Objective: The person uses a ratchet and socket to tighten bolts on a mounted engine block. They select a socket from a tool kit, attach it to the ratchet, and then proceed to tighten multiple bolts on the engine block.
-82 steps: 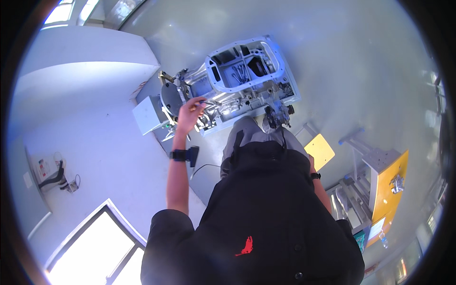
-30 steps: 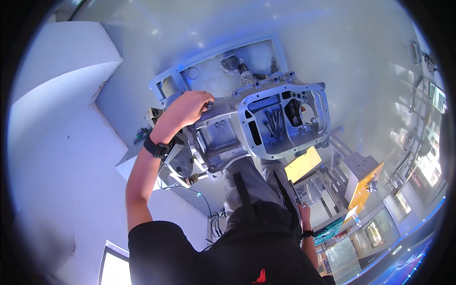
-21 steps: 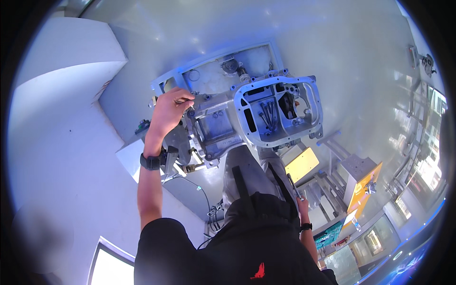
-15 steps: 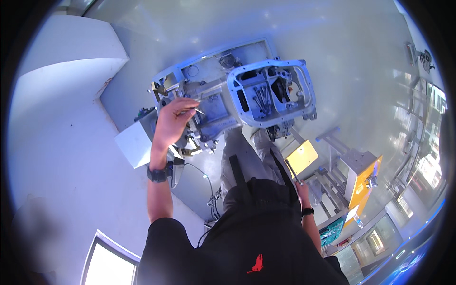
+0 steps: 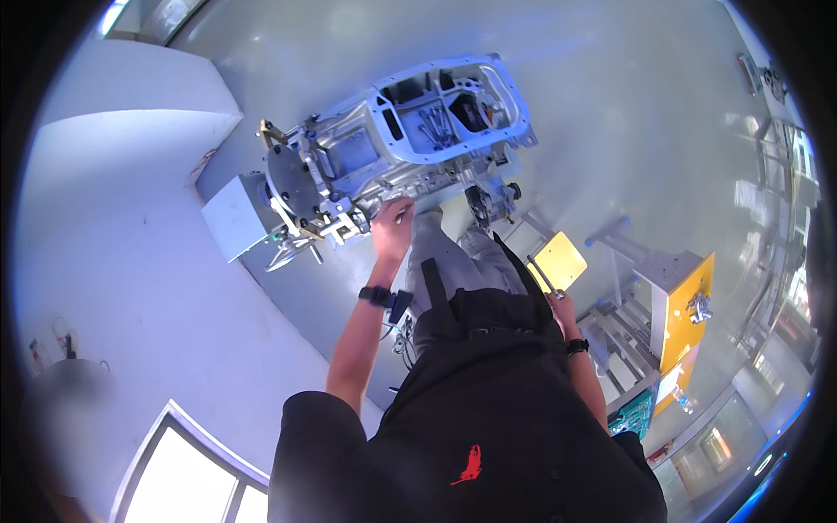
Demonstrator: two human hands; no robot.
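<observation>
Left hand, fingers curled, touches the lower edge of a large silver cast-metal housing on a stand, ahead of the person; grip unclear. Right hand, at the side, closed round a thin metal rod tool. Yellow square panel nearby.

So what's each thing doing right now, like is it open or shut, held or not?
Metal engine housing: open on top, parts showing inside, mounted tilted on a stand.
Left hand: reaching up, fingers touching the housing's lower edge.
Right hand: down by the hip, holding a thin metal tool.
Yellow panel: lying flat, untouched.
</observation>
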